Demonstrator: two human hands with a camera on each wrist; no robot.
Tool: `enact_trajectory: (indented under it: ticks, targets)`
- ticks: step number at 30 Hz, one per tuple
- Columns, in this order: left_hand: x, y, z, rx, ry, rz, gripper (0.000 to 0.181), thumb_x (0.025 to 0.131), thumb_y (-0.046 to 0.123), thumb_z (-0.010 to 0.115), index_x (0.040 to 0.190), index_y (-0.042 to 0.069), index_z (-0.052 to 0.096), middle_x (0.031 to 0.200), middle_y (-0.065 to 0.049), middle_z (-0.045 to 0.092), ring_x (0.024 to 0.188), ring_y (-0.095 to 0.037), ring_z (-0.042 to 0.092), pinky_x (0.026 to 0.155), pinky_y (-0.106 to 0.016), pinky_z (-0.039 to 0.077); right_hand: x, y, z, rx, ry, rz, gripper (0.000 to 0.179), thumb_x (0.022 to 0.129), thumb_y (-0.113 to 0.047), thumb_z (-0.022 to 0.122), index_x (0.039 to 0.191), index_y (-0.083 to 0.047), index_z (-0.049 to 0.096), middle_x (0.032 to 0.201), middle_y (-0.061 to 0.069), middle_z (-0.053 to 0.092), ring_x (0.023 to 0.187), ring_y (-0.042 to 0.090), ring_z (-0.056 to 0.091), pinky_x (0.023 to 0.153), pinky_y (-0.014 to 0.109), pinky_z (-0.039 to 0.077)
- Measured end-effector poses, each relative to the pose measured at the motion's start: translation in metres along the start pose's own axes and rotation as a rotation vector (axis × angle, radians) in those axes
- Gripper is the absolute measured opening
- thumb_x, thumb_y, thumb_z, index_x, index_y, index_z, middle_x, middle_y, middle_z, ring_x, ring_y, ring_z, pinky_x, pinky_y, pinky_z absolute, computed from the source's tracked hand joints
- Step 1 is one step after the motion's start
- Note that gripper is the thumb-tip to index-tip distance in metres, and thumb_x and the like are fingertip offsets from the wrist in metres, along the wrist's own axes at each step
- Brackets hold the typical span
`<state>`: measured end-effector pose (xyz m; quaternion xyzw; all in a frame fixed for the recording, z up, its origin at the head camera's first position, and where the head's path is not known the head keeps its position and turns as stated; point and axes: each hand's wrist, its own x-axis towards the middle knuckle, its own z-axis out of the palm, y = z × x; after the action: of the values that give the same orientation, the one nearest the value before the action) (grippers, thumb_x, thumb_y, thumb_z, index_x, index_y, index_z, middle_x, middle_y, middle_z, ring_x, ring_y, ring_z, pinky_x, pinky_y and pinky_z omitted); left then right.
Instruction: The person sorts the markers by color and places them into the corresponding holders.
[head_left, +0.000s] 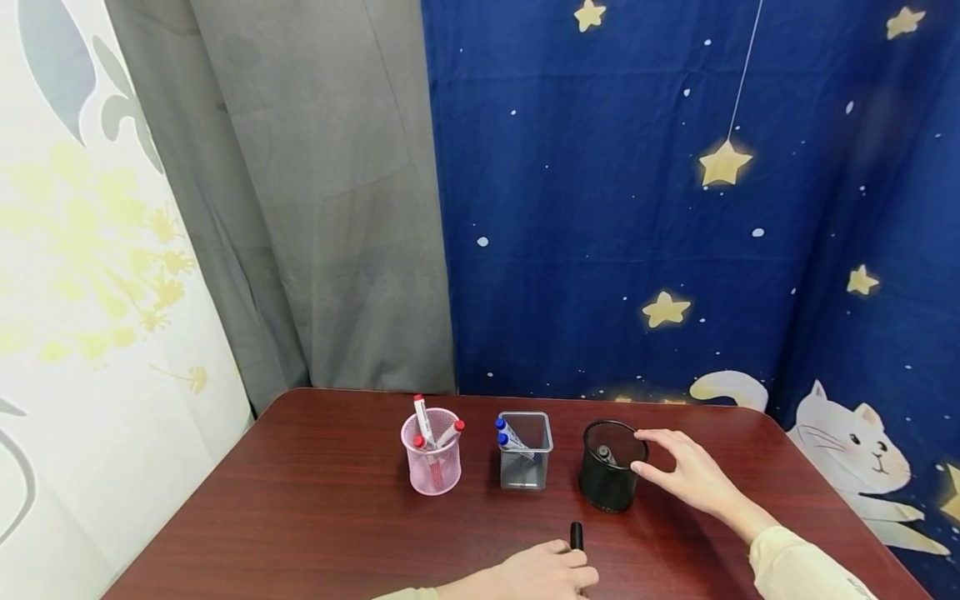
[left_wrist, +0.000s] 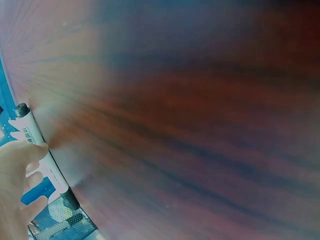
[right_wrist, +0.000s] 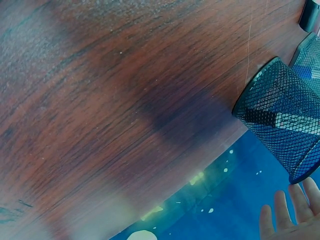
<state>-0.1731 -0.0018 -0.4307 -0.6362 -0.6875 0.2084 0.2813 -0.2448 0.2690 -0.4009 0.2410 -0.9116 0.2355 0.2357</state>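
Note:
My left hand (head_left: 536, 575) pinches a white marker (left_wrist: 56, 172) with black ends above the table, in front of the pen cups. In the head view only its black end (head_left: 576, 535) shows past the fingers; the rest is hidden by the hand. My right hand (head_left: 686, 471) reaches in from the right, thumb and fingertips at the rim of a round black mesh pen cup (head_left: 607, 487). Its fingers (right_wrist: 300, 202) look fairly straight in the right wrist view. Inside that upright cup leans another black-ended marker (head_left: 604, 454).
Left of the black cup stands a square grey mesh cup (head_left: 525, 479) with blue-capped markers (head_left: 510, 437). Farther left, a round pink mesh cup (head_left: 423, 479) holds several red-capped markers (head_left: 423, 421). All stand on a dark red-brown table (head_left: 300, 500), with curtains behind.

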Motion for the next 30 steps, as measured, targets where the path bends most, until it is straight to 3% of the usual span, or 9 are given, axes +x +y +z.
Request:
enact_trajectory:
  ticks: [9,18,24,30]
  targets:
    - [-0.0002,-0.0041,0.0009,-0.049,-0.031,0.057,0.022,0.089,0.032,0.043,0.099,0.037,0.062,0.099,0.019,0.051,0.096,0.000,0.044,0.083,-0.015,0.031,0.0005,-0.0004,-0.0010,0.001,0.005,-0.002,0.044,0.073,-0.038,0.069,0.108,-0.012,0.061,0.105,0.003,0.059,0.097,0.022,0.051,0.077,0.043,0.041]
    - [-0.0025,-0.0039,0.0011,-0.008,-0.015,0.091,0.021,0.089,0.030,0.042,0.095,0.037,0.061,0.094,0.021,0.052,0.093,0.004,0.046,0.086,-0.018,0.030,-0.0001,0.0003,-0.0002,-0.007,0.015,-0.006,0.044,0.073,-0.038,0.070,0.107,-0.012,0.061,0.105,0.002,0.059,0.097,0.020,0.051,0.077,0.042,0.041]
    - [-0.0043,-0.0041,-0.0016,0.074,0.022,0.095,0.017,0.087,0.027,0.042,0.089,0.034,0.058,0.085,0.022,0.050,0.089,0.006,0.048,0.090,-0.022,0.028,-0.0007,0.0008,0.0005,-0.009,0.020,-0.014,0.044,0.073,-0.037,0.070,0.107,-0.012,0.061,0.105,0.001,0.059,0.097,0.020,0.051,0.077,0.042,0.041]
    - [-0.0040,-0.0081,-0.0064,0.037,0.024,0.122,0.023,0.090,0.029,0.039,0.096,0.036,0.060,0.090,0.020,0.050,0.092,0.003,0.048,0.093,-0.027,0.027,-0.0006,0.0005,-0.0001,-0.007,0.018,-0.014,0.044,0.073,-0.038,0.070,0.107,-0.012,0.061,0.105,0.002,0.059,0.097,0.020,0.051,0.077,0.042,0.041]
